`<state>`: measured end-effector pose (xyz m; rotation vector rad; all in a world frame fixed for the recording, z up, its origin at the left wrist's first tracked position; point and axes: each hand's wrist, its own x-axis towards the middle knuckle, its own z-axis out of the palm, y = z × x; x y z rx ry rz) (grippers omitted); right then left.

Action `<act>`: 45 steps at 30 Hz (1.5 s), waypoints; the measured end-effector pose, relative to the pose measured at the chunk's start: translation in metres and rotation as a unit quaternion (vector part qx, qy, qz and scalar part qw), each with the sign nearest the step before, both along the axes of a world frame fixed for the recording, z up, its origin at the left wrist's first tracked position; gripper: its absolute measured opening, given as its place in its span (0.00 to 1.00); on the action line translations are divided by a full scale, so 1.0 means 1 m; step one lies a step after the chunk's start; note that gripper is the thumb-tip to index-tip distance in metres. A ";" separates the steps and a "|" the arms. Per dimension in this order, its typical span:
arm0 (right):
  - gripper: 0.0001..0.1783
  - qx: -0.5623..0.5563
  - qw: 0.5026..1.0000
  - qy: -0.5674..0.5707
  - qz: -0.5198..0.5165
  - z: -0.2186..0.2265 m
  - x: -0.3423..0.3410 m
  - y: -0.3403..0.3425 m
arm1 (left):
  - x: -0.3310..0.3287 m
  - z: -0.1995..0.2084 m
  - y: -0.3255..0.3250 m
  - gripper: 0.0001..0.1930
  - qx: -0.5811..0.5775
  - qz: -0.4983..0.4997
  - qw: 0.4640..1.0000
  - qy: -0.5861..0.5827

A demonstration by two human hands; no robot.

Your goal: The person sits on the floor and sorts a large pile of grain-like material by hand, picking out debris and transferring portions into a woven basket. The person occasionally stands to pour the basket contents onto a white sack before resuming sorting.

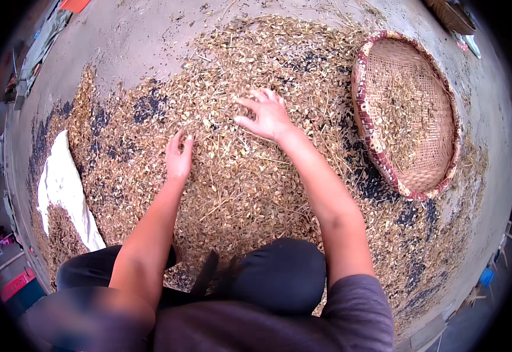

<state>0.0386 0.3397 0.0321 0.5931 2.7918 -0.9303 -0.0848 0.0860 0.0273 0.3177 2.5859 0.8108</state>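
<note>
A wide layer of dry, tan plant husks and stems [238, 193] spreads over the ground in front of me. My left hand [179, 155] is over the middle of this layer, its fingers apart and curving upward, with nothing visible in it. Farther out and to the right, my right hand [266, 115] reaches over the husks with spread fingers, and it too shows nothing held. Whether the fingertips touch the husks I cannot tell. Dark patches [150, 107] show through the layer in places.
At the right, a round woven basket [411, 105] with a red-patterned rim holds some husks and tilts on the layer. A white sheet [62, 182] lies crumpled at the left. My knees [282, 273] are close at the near edge. Grey ground [127, 41] borders the husks.
</note>
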 end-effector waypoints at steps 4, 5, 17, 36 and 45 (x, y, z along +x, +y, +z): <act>0.30 0.007 0.991 0.115 0.071 0.009 0.093 -0.067 | 0.089 0.028 0.007 0.32 -0.014 -0.240 0.967 0.089; 0.28 0.006 0.983 0.164 0.077 0.015 0.118 -0.077 | 0.112 0.036 0.006 0.32 0.005 -0.288 0.952 0.102; 0.31 0.188 0.950 0.130 -0.213 -0.024 0.141 0.050 | 0.026 0.006 0.072 0.36 -0.030 -0.287 0.921 0.260; 0.39 -0.031 0.994 0.107 0.019 0.029 0.232 -0.131 | 0.176 0.049 -0.035 0.50 -0.047 -0.668 0.742 0.039; 0.29 0.137 0.971 0.187 -0.056 -0.023 0.197 -0.068 | 0.104 0.001 0.056 0.47 -0.046 -0.689 0.684 0.235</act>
